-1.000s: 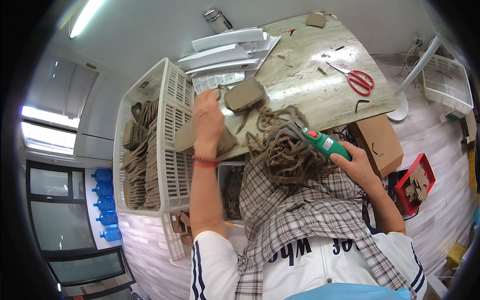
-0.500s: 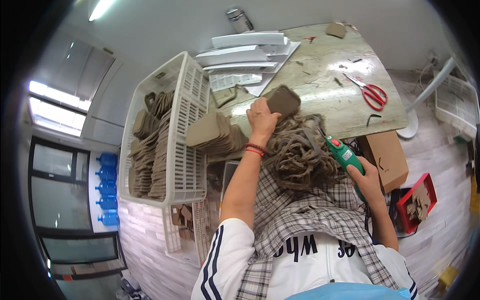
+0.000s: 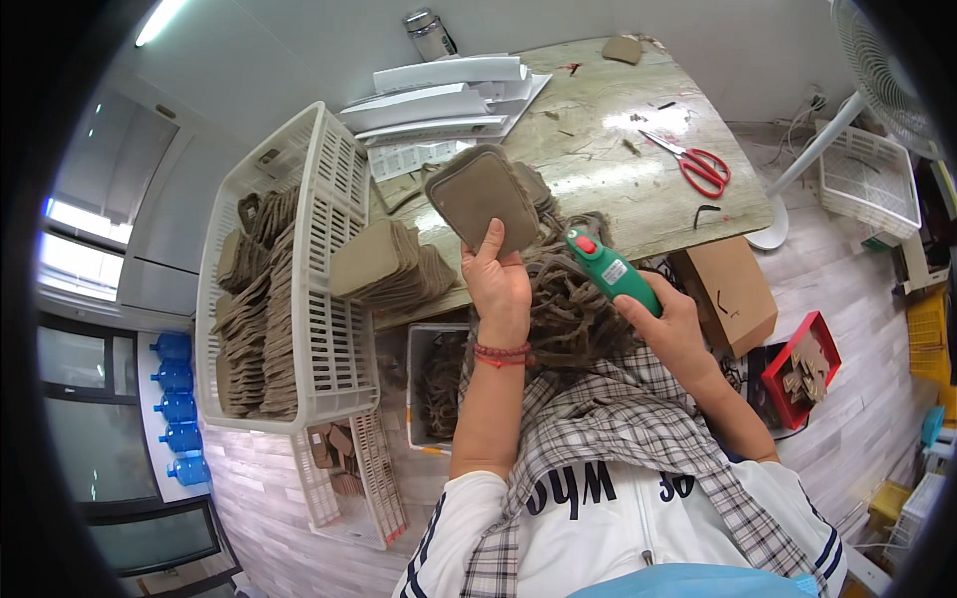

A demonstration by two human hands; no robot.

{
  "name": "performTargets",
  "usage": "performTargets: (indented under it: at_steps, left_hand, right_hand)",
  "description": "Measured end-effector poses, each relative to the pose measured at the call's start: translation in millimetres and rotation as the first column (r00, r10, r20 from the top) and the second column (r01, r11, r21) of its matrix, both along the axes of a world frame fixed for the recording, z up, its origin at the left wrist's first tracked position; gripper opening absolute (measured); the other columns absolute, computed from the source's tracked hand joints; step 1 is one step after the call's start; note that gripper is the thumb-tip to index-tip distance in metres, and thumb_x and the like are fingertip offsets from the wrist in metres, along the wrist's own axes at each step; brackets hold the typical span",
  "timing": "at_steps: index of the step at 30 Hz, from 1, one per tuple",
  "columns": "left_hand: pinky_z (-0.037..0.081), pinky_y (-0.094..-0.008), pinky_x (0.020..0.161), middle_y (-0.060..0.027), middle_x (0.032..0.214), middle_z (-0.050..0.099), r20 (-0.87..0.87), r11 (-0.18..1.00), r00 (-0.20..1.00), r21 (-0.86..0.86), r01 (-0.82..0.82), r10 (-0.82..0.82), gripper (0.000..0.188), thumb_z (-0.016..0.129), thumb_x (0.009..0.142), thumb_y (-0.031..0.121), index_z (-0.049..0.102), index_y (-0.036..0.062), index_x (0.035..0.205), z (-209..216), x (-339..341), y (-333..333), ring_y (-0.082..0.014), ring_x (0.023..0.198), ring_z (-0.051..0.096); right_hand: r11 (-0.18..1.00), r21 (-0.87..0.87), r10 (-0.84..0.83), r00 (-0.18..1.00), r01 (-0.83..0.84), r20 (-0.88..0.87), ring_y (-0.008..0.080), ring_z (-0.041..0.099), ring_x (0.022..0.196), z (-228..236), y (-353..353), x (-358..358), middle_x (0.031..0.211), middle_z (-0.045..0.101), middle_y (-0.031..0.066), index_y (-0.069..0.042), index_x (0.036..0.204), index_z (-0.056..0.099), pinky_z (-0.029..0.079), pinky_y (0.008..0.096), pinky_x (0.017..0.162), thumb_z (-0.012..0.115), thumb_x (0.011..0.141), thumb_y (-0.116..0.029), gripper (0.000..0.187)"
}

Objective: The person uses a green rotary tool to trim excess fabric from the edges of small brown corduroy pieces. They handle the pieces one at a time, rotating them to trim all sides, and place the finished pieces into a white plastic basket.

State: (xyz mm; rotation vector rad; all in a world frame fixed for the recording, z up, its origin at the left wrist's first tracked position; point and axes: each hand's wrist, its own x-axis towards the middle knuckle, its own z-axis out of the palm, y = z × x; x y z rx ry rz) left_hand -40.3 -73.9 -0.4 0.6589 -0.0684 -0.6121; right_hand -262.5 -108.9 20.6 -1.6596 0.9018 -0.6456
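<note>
Brown pad point(image 3: 481, 201) partly hides the table point(image 3: 588, 149); stacked pads point(image 3: 375, 261), tangled strips point(image 3: 570, 329) nearby.

Brown pad point(image 3: 485, 196) hides fingers of left hand point(image 3: 498, 289); right hand point(image 3: 666, 317) partly covers green tool point(image 3: 604, 263); fan point(image 3: 884, 75) cropped.

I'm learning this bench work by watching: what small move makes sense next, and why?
Probably bring the edge of the brown pad to the head of the green tool: the left hand holds the pad raised, the right hand grips the tool, a gap separates the two, and loose strips are heaped by the tool.
</note>
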Motion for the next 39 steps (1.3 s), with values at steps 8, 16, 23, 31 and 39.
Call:
performTargets:
  at_steps: [8,16,23,31,39]
  left_hand:
    - [0.044,-0.0382,0.102,-0.0074,0.122,0.058,-0.059,0.987,0.997,-0.156,0.040,-0.050,0.041,0.065,0.085,-0.002,0.051,0.0047,0.124,2.7,-9.2,-3.5,-0.0238,0.113,0.056]
    - [0.045,-0.0373,0.102,-0.0086,0.122,0.058,-0.129,0.983,0.989,-0.178,0.052,-0.076,0.040,0.062,0.086,-0.004,0.051,0.0039,0.124,-1.9,-25.3,-7.6,-0.0239,0.113,0.056]
    - [0.047,-0.0364,0.099,-0.0078,0.120,0.059,-0.102,0.982,0.982,-0.118,0.145,-0.157,0.038,0.062,0.087,-0.003,0.051,0.0055,0.122,-10.9,-40.8,-5.2,-0.0224,0.111,0.057]
    - [0.050,-0.0335,0.092,-0.0080,0.116,0.060,-0.083,0.973,0.970,-0.045,0.226,-0.229,0.035,0.061,0.087,-0.005,0.050,0.0052,0.120,-11.7,-58.9,3.5,-0.0189,0.107,0.059]
    - [0.053,-0.0334,0.087,-0.0079,0.111,0.063,0.036,0.953,0.955,0.076,0.292,-0.296,0.035,0.060,0.086,-0.008,0.052,0.0042,0.118,-16.5,-50.2,25.8,-0.0195,0.100,0.063]
  right_hand:
    - [1.000,-0.026,-0.014,1.000,0.014,0.009,0.0119,0.059,0.071,3.9,9.3,6.9,0.083,0.065,0.0093,0.001,0.113,0.060,0.048,0.0270,0.066,0.071,0.086,-0.028,0.041]
    - [0.999,-0.008,-0.041,0.998,0.041,0.044,0.0109,0.058,0.071,4.9,11.2,10.3,0.082,0.065,0.0087,0.002,0.113,0.060,0.048,0.0269,0.066,0.072,0.085,-0.027,0.042]
    - [0.997,-0.014,-0.081,0.995,0.082,0.056,0.0112,0.058,0.069,12.1,6.6,11.6,0.078,0.064,0.0086,0.002,0.113,0.060,0.048,0.0275,0.063,0.072,0.085,-0.026,0.041]
    - [0.994,-0.044,-0.091,0.991,0.095,0.097,0.0116,0.058,0.067,19.5,-2.8,12.2,0.077,0.064,0.0083,0.002,0.111,0.060,0.048,0.0274,0.062,0.071,0.086,-0.026,0.039]
    - [0.998,-0.047,-0.038,0.999,0.040,0.038,0.0093,0.058,0.069,25.7,-14.1,-0.1,0.076,0.064,0.0066,0.000,0.112,0.061,0.047,0.0259,0.063,0.071,0.086,-0.026,0.038]
